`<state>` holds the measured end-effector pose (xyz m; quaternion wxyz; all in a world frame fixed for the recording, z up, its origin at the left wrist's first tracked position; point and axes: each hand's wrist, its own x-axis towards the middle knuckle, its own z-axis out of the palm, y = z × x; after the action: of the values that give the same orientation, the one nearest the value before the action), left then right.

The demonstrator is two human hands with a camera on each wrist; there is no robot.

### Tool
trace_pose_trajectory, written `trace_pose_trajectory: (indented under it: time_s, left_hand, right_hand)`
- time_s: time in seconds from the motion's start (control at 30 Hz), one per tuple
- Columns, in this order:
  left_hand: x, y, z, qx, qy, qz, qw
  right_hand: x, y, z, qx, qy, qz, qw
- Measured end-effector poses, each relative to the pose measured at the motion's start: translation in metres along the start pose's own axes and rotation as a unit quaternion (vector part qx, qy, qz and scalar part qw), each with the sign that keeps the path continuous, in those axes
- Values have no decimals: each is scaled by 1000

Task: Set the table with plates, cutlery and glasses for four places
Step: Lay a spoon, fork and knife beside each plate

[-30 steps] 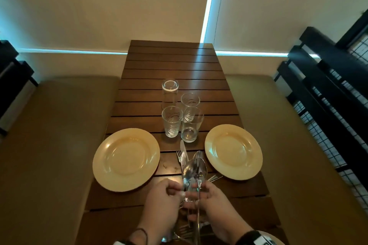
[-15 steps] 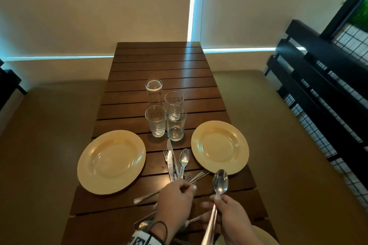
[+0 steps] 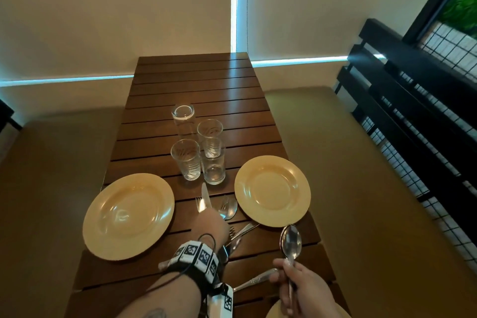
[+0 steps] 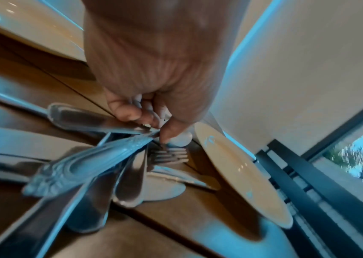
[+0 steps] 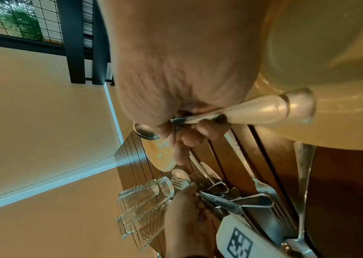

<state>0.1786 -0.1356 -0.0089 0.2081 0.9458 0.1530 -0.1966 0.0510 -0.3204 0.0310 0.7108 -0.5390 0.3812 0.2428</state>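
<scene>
Two yellow plates, one on the left [image 3: 128, 215] and one on the right [image 3: 272, 190], lie on the slatted wooden table [image 3: 196, 85]. Several clear glasses [image 3: 185, 160] stand clustered behind them. Between the plates lies a pile of cutlery [image 3: 228, 208] of knives, forks and spoons. My left hand [image 3: 213, 223] reaches into that pile. In the left wrist view its fingers [image 4: 131, 111] pinch cutlery handles [image 4: 100, 122]. My right hand [image 3: 299, 289] grips a spoon [image 3: 291, 242] by the handle [image 5: 264, 110], bowl up, near the table's front right.
A third yellow plate [image 3: 273, 312] shows at the bottom edge beside my right hand. More cutlery [image 3: 255, 279] lies near the front edge. Padded benches [image 3: 361, 162] flank the table, with a black slatted frame [image 3: 413, 100] on the right. The far half of the table holds nothing.
Both hands held the cutlery bundle upright a second ago. My right hand has drawn one spoon away to the right. My left hand has gone down and forward into the pile.
</scene>
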Motion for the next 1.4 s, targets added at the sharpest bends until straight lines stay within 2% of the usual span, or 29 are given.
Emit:
trace_pose_trajectory:
  time_s: [0.1,0.2,0.27,0.37,0.43,0.57,0.6,0.63,0.7,0.73,0.77,0.97,1.13,1.3,1.4]
  left_hand:
    - [-6,-5,-13,-75,1,-35,997]
    - [-30,-11,-30,-168,-19,-25,985]
    - [-56,-11,-40,-264,-61,-34,962]
    - [-91,-5,-42,-392,-155,-72,904]
    - [-105,-2,-31,-444,-165,-97,876]
    - [-110,-8,-15,-471,-153,-119,860]
    - [-111,-8,-14,-469,-154,-108,863]
    - [-111,-9,-13,-441,-150,-88,880]
    - [-111,-14,-12,-290,-129,-4,948]
    - [-109,-17,-11,-225,-101,28,969]
    - [-107,-20,-12,-198,-79,40,976]
    - [-72,-40,-25,-147,-4,-33,989]
    - [-52,-40,-16,-45,-34,-60,997]
    - [-45,-37,-14,-58,-55,-79,994]
    - [-36,-40,-13,-99,-44,-97,989]
  right_hand:
    - [4,-2,6,52,5,15,999]
    - [9,-4,17,77,-3,33,996]
    - [9,-4,26,69,-18,35,997]
    - [7,-2,43,60,-54,24,996]
    - [3,1,54,71,-81,0,994]
    - [3,6,57,51,-80,-42,995]
    - [6,9,56,35,-77,-40,996]
    - [8,13,55,17,-75,-40,996]
    - [8,18,53,-8,-56,-39,998]
    - [10,21,51,-16,-43,-39,998]
    - [12,23,49,-20,-37,-41,998]
    - [12,21,36,17,-31,-27,999]
    - [11,21,24,5,-34,-22,999]
    - [8,17,14,-38,-39,-23,998]
    - [5,14,13,-60,-48,-20,997]
